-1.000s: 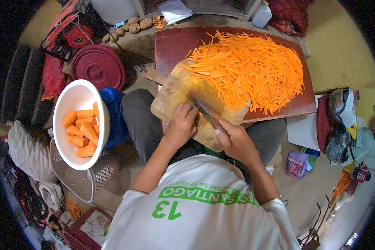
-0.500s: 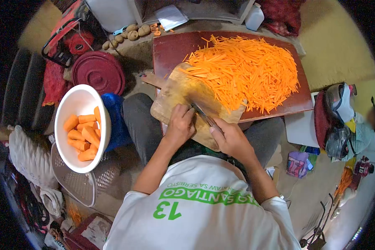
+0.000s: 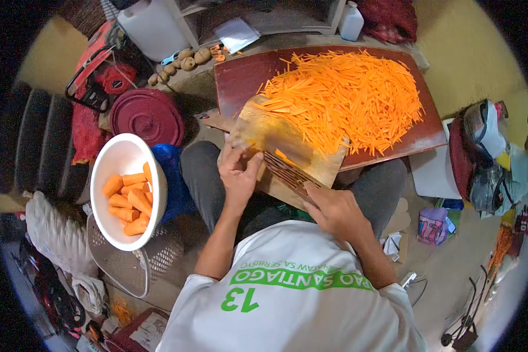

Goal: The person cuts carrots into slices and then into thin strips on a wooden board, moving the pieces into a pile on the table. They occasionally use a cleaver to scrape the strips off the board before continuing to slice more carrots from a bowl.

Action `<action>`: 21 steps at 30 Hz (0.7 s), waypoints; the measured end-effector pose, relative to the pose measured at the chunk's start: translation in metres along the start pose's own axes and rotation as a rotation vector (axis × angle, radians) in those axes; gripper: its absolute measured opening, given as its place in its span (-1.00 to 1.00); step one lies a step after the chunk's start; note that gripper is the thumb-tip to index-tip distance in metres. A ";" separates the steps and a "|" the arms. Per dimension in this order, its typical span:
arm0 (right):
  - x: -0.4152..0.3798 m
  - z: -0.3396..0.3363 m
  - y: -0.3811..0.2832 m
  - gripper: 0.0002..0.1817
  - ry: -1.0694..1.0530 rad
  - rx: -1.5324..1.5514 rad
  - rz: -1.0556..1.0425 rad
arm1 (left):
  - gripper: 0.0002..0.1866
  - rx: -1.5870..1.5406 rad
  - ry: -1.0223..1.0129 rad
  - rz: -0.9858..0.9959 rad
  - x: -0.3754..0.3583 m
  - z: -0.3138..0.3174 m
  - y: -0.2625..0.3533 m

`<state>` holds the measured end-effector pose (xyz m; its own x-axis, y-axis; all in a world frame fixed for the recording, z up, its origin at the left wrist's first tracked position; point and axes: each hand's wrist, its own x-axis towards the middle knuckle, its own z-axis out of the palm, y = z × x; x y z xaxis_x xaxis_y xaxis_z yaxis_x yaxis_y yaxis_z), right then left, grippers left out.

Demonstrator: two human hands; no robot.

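My right hand point(image 3: 335, 210) is closed round the handle of a knife point(image 3: 286, 173), whose blade is smeared by motion over the wooden cutting board point(image 3: 328, 164). Beside the blade's far end, my left hand point(image 3: 238, 176) bends its fingers and thumb together at the board's left part. A little orange shows by its fingertips, but what they hold is mostly hidden. One thin carrot strip point(image 3: 284, 156) lies beside the blade. A large heap of carrot strips point(image 3: 352, 97) covers much of the dark red table point(image 3: 240, 73) and reaches onto the board.
At the left, a white bowl point(image 3: 102, 202) holds several peeled carrots point(image 3: 138, 199). Near it are a dark red lid point(image 3: 146, 116), a blue container point(image 3: 171, 185) and a grey perforated basket point(image 3: 158, 261). Several potatoes point(image 3: 188, 63) lie behind. Bags and helmets point(image 3: 475, 158) are at the right.
The left hand has moved left and up along the board, and its fingers have spread somewhat. The right hand has shifted right and down with the knife. The whole view has shifted slightly.
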<state>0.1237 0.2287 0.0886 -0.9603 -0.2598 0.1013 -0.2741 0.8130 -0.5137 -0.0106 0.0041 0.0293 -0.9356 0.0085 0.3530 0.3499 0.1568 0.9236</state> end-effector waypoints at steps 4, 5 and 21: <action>0.001 -0.002 -0.002 -0.54 0.059 -0.147 -0.184 | -0.38 0.317 -0.384 0.190 0.018 -0.003 0.022; 0.003 -0.003 -0.001 -0.54 0.007 -0.186 -0.198 | -0.37 0.388 -0.443 0.198 0.021 0.002 0.024; 0.002 -0.002 0.009 -0.59 -0.044 0.337 0.095 | -0.65 0.435 -0.341 0.165 0.063 -0.003 -0.023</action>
<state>0.1194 0.2366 0.0853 -0.9756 -0.2194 0.0071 -0.1447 0.6186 -0.7723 -0.0772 -0.0022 0.0305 -0.8579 0.3737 0.3527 0.5084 0.5176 0.6882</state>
